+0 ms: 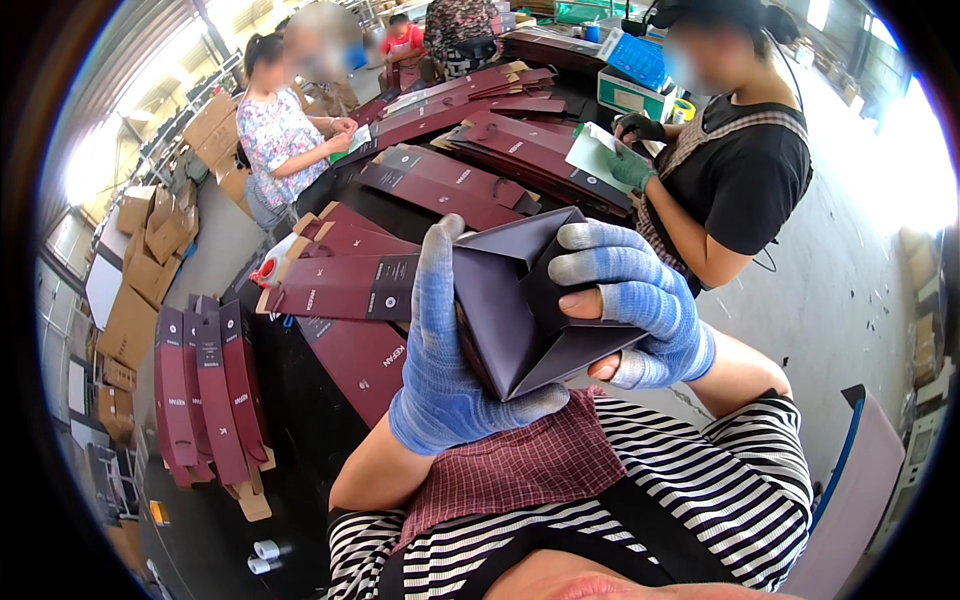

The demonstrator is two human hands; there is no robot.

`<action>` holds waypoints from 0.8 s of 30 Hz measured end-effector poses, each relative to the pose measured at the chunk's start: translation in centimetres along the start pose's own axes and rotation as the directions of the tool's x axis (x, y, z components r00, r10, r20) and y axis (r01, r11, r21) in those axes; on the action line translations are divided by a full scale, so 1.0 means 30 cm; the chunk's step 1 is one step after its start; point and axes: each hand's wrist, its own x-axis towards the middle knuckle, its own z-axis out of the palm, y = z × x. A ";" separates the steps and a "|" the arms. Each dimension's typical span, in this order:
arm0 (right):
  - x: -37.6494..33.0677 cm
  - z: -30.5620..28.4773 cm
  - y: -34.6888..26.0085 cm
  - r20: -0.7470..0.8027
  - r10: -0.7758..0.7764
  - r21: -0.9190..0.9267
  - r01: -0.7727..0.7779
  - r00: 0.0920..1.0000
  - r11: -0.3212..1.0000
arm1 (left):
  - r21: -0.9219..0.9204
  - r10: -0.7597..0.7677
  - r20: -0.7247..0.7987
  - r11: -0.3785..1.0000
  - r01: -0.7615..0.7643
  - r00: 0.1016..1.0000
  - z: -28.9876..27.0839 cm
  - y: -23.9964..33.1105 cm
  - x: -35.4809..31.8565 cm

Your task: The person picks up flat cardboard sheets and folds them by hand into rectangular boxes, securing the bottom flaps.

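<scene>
Striped shirt (700,500) and checked apron (520,465) fill the bottom of my view; just above them both gloved hands hold up a dark folded carton (520,300), probably to work its flaps. My left hand (440,350) cups the underside, fingers clamped together. My right hand (640,300) pinches the far edge, fingertips curled inside. Flat maroon cartons (350,285) lie on the table (310,430) beyond.

We get one view only: fisheye head cam, looking steeply down and forward from our head, edges bent at the rim. It sits very near our hands (540,320) and chest, and reaches out over the table (330,420) to co-workers across it.
</scene>
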 end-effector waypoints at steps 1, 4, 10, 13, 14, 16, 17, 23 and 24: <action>-0.003 0.014 0.000 -0.042 -0.006 0.006 0.007 0.999 1.000 | -0.096 -0.111 0.011 0.989 0.111 0.994 -0.001 -0.002 -0.013; 0.023 0.029 -0.008 -0.090 -0.014 0.011 0.015 0.996 1.000 | -0.071 -0.073 0.038 0.995 0.075 0.997 -0.025 -0.020 -0.039; 0.068 0.036 -0.042 0.013 -0.010 -0.055 0.011 1.000 0.998 | -0.202 -0.123 0.045 0.971 0.130 0.991 -0.039 -0.006 -0.054; 0.029 0.060 -0.022 -0.015 0.033 0.030 -0.033 0.999 0.999 | -0.118 -0.039 0.049 0.992 0.045 0.998 -0.058 -0.013 -0.045; 0.018 0.071 -0.017 -0.081 0.099 0.094 -0.091 0.992 0.991 | -0.084 -0.003 0.054 0.996 0.008 0.999 -0.060 -0.017 -0.032; -0.035 0.122 0.014 -0.121 0.260 0.459 -0.179 0.958 0.870 | -0.118 0.105 0.018 0.988 -0.102 0.994 -0.044 -0.007 -0.013; -0.042 0.145 0.026 -0.096 0.298 0.581 -0.190 0.950 0.791 | -0.124 0.140 0.003 0.983 -0.139 0.990 -0.035 -0.003 -0.011; -0.005 0.218 0.036 -0.060 0.358 0.671 -0.228 0.932 0.706 | 0.032 -0.009 -0.046 0.999 0.011 0.999 -0.069 -0.010 -0.043; 0.002 0.230 0.029 -0.074 0.376 0.688 -0.226 0.924 0.690 | 0.068 -0.004 -0.040 0.998 0.007 0.999 -0.077 -0.015 -0.043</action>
